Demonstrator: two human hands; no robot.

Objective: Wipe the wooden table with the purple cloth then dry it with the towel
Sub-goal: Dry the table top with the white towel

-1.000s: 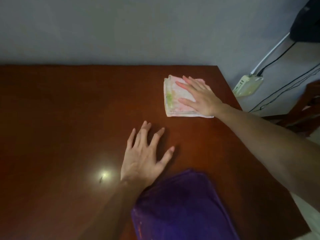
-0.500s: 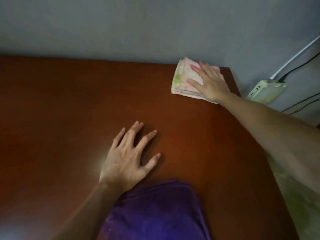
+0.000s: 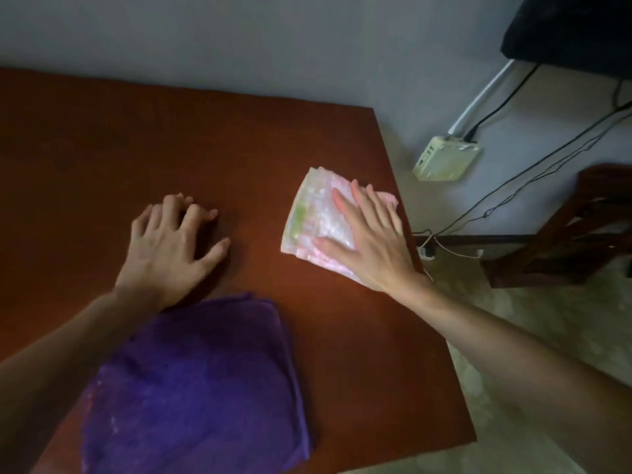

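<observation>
Since the earlier frame, the folded pink-white towel (image 3: 316, 220) has slid back from the far corner under the flat right hand (image 3: 367, 241). Left hand (image 3: 167, 248) braces, fingers loose, on the brown wooden table (image 3: 102, 159); folded purple cloth (image 3: 195, 388) lies nearby. Drying underway; next sweep should cover the left.

- The right hand (image 3: 372, 241) has drawn the towel (image 3: 316, 217) back from the table's far corner along the right edge.
- The left hand's (image 3: 167, 248) fingers have curled.

One head-worn camera looks forward and steeply down, close over the desk (image 3: 171, 138), toward its far right corner and the wall (image 3: 239, 39).
</observation>
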